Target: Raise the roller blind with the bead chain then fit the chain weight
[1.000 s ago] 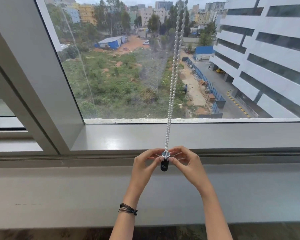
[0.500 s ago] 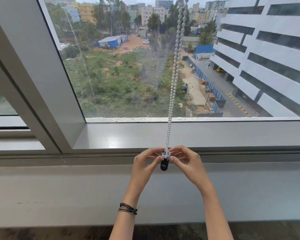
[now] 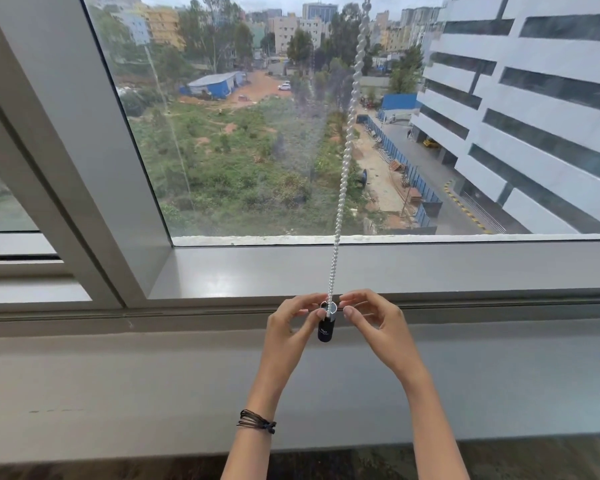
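Note:
A white bead chain [image 3: 343, 174] hangs from the top of the view down in front of the window glass. At its lower end is the chain weight [image 3: 325, 330], a small black cylinder with a silver top. My left hand [image 3: 286, 329] pinches the weight from the left, thumb on its black body. My right hand [image 3: 376, 322] is just right of the silver top, fingertips curled and apart, with a narrow gap to the weight. The roller blind itself is out of view and the glass is uncovered.
A grey window sill [image 3: 222, 271] lies behind the hands, with a wide grey ledge [image 3: 118, 375] below it. A slanted grey window post [image 3: 66, 150] stands at the left. A black cord bracelet [image 3: 257, 422] is on my left wrist.
My right fingertips, which touched the weight's top before, have drawn slightly away to the right. My left hand keeps its hold, and the view has shifted a little.

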